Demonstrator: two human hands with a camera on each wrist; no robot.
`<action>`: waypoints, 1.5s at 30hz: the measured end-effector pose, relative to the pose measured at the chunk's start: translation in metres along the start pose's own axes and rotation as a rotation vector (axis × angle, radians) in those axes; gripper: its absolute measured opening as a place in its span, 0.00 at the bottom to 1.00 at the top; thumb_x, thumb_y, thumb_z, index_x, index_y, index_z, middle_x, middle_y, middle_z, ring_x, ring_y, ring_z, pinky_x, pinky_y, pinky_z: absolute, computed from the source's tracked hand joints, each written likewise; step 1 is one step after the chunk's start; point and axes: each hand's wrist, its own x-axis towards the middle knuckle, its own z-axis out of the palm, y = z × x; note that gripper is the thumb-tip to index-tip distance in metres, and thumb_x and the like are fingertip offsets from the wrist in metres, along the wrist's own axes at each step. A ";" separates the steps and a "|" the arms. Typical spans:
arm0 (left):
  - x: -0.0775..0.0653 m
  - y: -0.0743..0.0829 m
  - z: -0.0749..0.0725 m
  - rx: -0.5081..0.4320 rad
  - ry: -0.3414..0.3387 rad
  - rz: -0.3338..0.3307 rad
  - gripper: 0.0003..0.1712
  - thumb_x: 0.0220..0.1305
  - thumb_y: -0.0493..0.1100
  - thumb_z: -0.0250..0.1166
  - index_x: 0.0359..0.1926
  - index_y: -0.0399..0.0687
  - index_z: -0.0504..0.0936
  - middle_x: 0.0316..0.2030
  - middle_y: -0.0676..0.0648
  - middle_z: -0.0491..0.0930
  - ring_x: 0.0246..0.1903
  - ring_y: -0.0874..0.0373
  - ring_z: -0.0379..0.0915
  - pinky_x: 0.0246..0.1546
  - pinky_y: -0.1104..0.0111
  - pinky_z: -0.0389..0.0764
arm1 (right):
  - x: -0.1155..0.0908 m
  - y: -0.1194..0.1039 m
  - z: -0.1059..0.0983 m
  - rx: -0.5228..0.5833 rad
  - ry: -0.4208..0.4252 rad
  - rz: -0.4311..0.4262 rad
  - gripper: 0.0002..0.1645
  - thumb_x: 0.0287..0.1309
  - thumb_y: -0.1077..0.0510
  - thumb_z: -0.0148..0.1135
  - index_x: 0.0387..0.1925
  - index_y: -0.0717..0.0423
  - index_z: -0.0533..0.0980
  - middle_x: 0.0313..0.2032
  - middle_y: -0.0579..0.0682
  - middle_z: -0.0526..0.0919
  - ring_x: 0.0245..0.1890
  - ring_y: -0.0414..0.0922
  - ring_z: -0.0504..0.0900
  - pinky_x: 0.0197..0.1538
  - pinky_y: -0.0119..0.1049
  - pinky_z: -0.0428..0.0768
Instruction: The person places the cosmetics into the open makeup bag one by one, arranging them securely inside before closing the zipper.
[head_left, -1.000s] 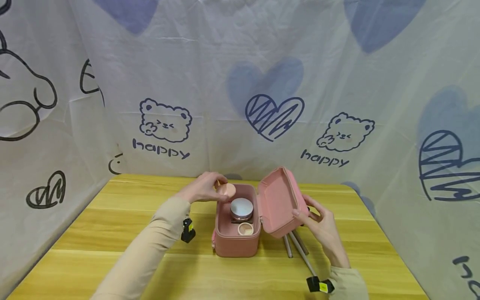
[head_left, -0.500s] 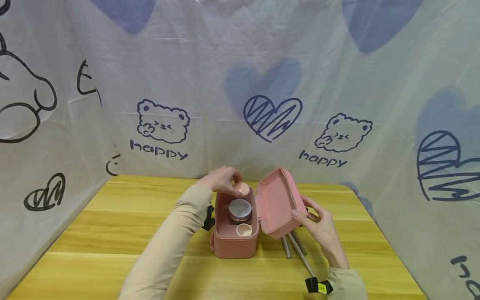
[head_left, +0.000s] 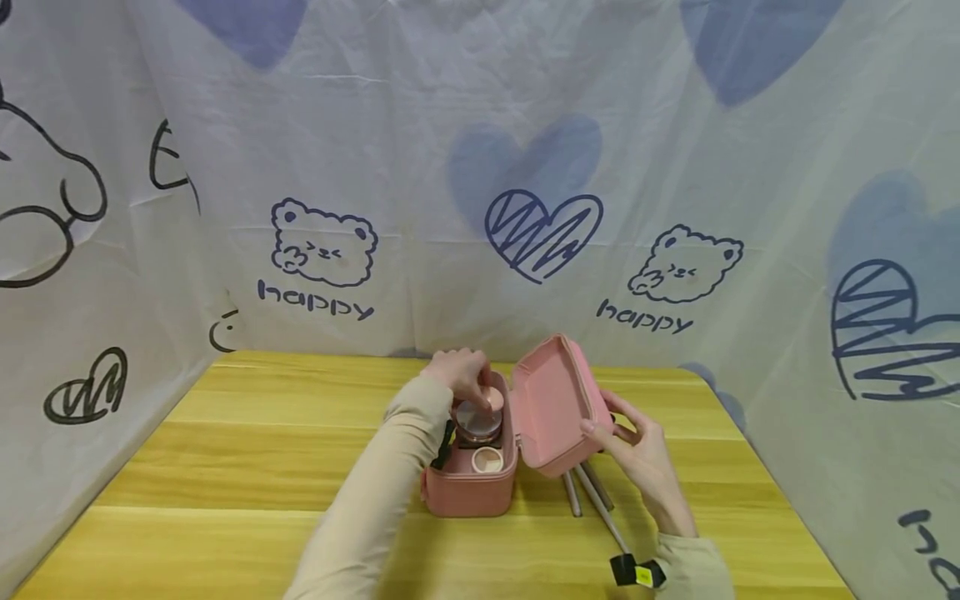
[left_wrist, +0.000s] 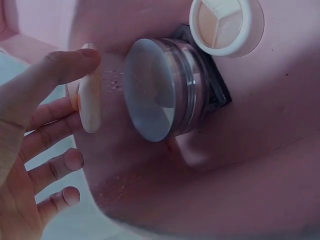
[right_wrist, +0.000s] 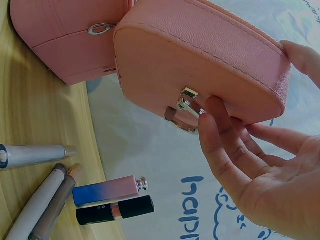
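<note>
My left hand (head_left: 463, 372) is inside the pink cosmetic case (head_left: 468, 498), pinching a pale round powder puff (head_left: 493, 398) between thumb and fingers. In the left wrist view the powder puff (left_wrist: 91, 100) is edge-on, apart from a silver-topped round jar (left_wrist: 150, 90). Under that jar lies a dark flat piece (left_wrist: 217, 82), mostly hidden. A small white-rimmed pot (head_left: 487, 460) with three colour segments sits at the case's near end. My right hand (head_left: 641, 450) holds the raised lid (head_left: 558, 400), its thumb at the rim and fingers against the outer face near a metal-ringed handle (right_wrist: 185, 107).
Right of the case, several slender brushes (right_wrist: 37, 205) and a silver tube (right_wrist: 35, 156) lie on the wooden table (head_left: 225, 467). Beside them are a pink-blue tube (right_wrist: 106, 191) and a black tube (right_wrist: 115, 210). A printed white cloth (head_left: 435, 167) hangs behind.
My left hand has moved right and down into the case with the powder puff, now over the silver-topped jar in the head view. The right hand and lid have stayed put.
</note>
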 end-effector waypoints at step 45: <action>-0.009 -0.061 0.027 -0.625 0.311 0.162 0.22 0.68 0.42 0.65 0.57 0.32 0.77 0.56 0.30 0.78 0.58 0.37 0.71 0.63 0.45 0.71 | 0.000 0.001 0.000 0.016 0.002 -0.015 0.37 0.64 0.57 0.67 0.72 0.54 0.66 0.59 0.50 0.71 0.47 0.32 0.84 0.49 0.29 0.84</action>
